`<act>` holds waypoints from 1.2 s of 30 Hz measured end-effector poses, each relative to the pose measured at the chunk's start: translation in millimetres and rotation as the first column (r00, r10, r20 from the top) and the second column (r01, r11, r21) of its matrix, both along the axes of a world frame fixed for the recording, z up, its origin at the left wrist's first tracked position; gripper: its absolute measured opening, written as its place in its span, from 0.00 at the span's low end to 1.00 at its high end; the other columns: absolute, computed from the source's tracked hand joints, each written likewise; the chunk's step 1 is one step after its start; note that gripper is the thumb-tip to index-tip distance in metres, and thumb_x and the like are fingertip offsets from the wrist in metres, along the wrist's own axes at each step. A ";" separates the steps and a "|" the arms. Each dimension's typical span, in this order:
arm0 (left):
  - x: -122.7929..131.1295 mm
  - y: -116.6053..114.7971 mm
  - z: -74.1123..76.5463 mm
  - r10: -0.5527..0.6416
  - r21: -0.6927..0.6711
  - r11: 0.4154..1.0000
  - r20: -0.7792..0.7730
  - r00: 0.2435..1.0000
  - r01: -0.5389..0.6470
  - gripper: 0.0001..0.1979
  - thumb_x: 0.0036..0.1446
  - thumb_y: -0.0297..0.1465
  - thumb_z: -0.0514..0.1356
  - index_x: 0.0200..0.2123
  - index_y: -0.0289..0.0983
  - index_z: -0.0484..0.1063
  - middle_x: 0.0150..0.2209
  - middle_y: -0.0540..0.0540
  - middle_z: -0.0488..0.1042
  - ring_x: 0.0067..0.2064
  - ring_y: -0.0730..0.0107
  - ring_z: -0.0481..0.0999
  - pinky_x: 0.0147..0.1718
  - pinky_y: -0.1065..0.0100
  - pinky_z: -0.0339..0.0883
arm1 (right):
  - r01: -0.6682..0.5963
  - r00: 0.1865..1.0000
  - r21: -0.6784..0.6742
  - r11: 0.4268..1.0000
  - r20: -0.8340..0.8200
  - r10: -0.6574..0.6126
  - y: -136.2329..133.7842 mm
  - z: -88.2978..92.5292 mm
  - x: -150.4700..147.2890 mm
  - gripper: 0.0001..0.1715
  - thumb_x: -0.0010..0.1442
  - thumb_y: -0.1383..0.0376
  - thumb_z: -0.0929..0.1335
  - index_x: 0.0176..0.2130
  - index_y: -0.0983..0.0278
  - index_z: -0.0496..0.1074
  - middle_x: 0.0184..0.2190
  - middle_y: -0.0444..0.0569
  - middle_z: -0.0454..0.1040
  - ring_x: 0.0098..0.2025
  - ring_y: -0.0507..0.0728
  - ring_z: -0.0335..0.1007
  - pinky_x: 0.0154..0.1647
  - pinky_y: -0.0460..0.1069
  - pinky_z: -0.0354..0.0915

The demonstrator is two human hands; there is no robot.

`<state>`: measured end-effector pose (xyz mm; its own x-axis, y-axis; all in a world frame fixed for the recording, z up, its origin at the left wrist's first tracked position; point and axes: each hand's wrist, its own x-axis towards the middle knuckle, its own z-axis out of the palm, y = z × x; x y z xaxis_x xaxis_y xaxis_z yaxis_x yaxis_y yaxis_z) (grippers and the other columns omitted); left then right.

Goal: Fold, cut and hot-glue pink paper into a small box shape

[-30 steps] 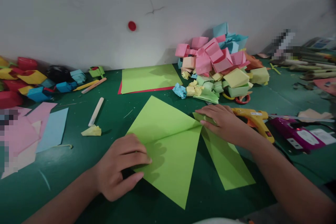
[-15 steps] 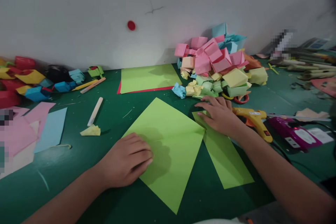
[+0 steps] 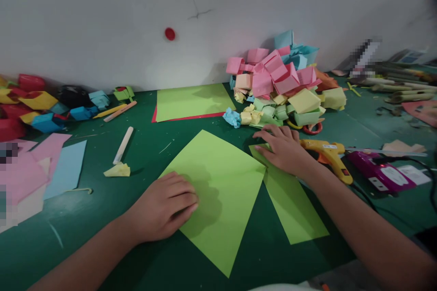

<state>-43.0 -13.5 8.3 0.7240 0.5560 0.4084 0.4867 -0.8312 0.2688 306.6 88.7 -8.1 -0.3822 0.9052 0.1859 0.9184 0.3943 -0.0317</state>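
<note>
A light-green square sheet (image 3: 221, 191) lies turned like a diamond on the green table. On its left edge rests my left hand (image 3: 167, 207), fingers together and curled, thumb side hidden; whether it grips anything cannot be made out. My right hand (image 3: 282, 148) lies with its fingers apart over the upper end of a narrower light-green strip (image 3: 297, 209). The strip's left side meets the square's right corner. Just right of my right hand is a yellow glue gun (image 3: 329, 157), and red-handled scissors (image 3: 312, 128) lie beyond it.
Folded paper pieces (image 3: 273, 77) are heaped by the wall. Green and red sheets (image 3: 194, 100) lie at the back. At left are a white stick (image 3: 123, 145), pink paper (image 3: 27, 173) and blue paper (image 3: 68, 168). A purple power strip (image 3: 382, 173) with cables is at right.
The top corner of the square sheet sits slightly lower, and the sheet looks flatter. Both hands have stayed nearly in place; the whole view has shifted slightly.
</note>
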 end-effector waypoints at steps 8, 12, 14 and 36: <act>-0.9 0.3 -0.4 0.006 -0.007 1.000 -0.007 1.000 -0.006 0.07 0.67 0.26 0.57 0.39 0.36 0.76 0.35 0.46 0.78 0.35 0.67 0.74 0.38 0.64 0.66 | 0.014 1.000 0.004 1.000 0.012 -0.014 -2.5 0.8 -1.7 0.24 0.70 0.51 0.59 0.58 0.56 0.70 0.61 0.57 0.66 0.58 0.73 0.61 0.55 0.69 0.59; -0.8 1.2 -1.8 0.008 -0.009 1.000 -0.003 1.000 -0.008 0.08 0.68 0.27 0.57 0.40 0.36 0.77 0.36 0.46 0.78 0.36 0.67 0.74 0.38 0.64 0.67 | 0.016 1.000 0.024 1.000 0.021 -0.017 -2.6 -0.7 -2.7 0.24 0.70 0.51 0.60 0.59 0.56 0.69 0.61 0.57 0.66 0.57 0.72 0.61 0.55 0.67 0.58; -0.7 1.3 -2.2 0.008 -0.015 1.000 -0.006 1.000 -0.009 0.08 0.68 0.27 0.57 0.40 0.36 0.77 0.36 0.45 0.78 0.36 0.67 0.74 0.38 0.64 0.67 | 0.024 0.999 0.028 0.999 0.022 -0.024 -2.3 -1.1 -3.4 0.23 0.70 0.52 0.60 0.58 0.57 0.69 0.60 0.57 0.66 0.57 0.72 0.61 0.55 0.67 0.58; -0.5 0.9 -0.9 0.012 -0.034 0.999 -0.007 1.000 -0.012 0.09 0.68 0.27 0.56 0.39 0.36 0.76 0.36 0.46 0.78 0.36 0.66 0.73 0.37 0.64 0.66 | 0.015 0.994 0.068 0.998 0.108 -0.022 -2.1 -4.4 -2.6 0.25 0.71 0.51 0.57 0.58 0.57 0.68 0.55 0.58 0.68 0.51 0.70 0.61 0.50 0.64 0.57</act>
<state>-43.6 -12.6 7.4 0.7198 0.5781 0.3842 0.4983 -0.8157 0.2938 304.0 86.6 -12.4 -0.3865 0.8993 0.2047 0.9223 0.3748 0.0949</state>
